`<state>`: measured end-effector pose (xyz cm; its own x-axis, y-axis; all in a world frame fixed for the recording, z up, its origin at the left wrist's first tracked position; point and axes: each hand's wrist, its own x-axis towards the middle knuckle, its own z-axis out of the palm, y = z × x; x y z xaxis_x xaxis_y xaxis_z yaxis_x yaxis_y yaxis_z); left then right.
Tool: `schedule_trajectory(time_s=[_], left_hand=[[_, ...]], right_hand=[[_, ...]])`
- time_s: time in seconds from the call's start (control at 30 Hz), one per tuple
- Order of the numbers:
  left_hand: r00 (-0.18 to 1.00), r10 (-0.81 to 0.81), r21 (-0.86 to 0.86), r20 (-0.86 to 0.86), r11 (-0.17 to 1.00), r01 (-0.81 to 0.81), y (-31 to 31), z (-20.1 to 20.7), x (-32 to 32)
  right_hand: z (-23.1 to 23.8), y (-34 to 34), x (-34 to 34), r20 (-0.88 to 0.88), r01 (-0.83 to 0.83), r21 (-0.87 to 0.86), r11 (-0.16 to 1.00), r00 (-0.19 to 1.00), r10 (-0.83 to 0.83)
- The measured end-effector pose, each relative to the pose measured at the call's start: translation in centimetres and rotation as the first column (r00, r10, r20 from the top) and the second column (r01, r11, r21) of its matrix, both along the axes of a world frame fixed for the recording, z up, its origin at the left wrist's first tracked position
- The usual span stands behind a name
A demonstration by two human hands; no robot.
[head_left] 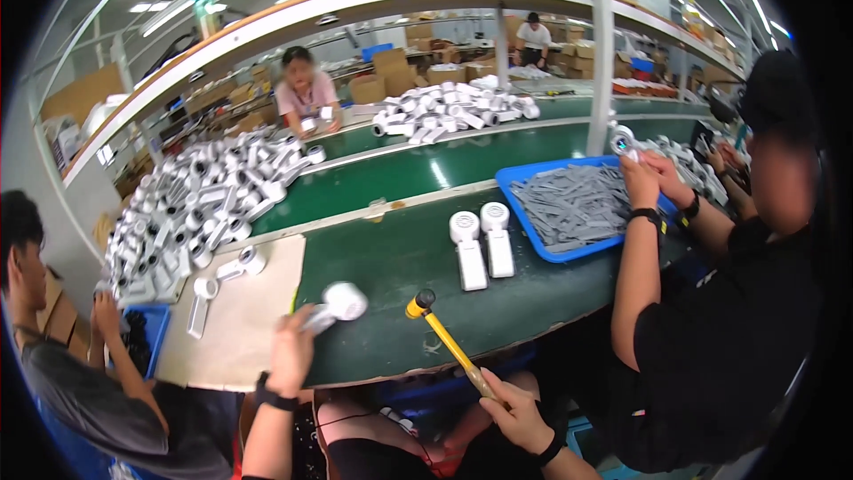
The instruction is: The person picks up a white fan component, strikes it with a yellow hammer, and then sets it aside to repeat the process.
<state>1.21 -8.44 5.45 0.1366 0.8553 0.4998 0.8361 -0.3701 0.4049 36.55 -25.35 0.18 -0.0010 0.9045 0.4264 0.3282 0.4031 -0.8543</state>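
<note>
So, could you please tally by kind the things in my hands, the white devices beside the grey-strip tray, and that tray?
White round-headed handheld devices: 3 (one in the left hand, two on the green bench)
Yellow-handled mallet: 1 (in the right hand)
Blue tray of grey strips: 1
Total: 5

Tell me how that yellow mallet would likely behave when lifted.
The mallet seems stiff, its shaft straight though the right hand grips only one end. It is probably head-heavy, since the head looks much thicker than the shaft. Laid down, its round-looking head might roll slightly.
</note>
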Motion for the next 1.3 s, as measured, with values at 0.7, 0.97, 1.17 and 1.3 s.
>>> schedule_trajectory(time_s=[0.7,0.97,1.17,1.3], left_hand=[[0.895,-0.442,-0.157,-0.065,0.89,0.428,5.8,-1.3,25.6],[0.925,-0.344,-0.043,-0.163,0.939,0.342,7.2,-2.4,28.7],[0.898,-0.44,-0.034,-0.018,0.898,0.439,8.1,-1.7,26.8],[0.888,-0.394,-0.232,0.238,0.864,0.446,7.1,0.0,23.7]], right_hand=[[-3.4,-1.4,6.7,-0.488,0.166,-0.227,0.96,0.833,-0.259],[-6.0,-0.7,8.0,-0.59,0.14,-0.304,0.942,0.749,-0.302],[-6.0,-0.2,7.7,-0.557,0.17,-0.272,0.947,0.775,-0.299],[-6.0,0.0,7.6,-0.526,0.18,-0.24,0.954,0.802,-0.283]])
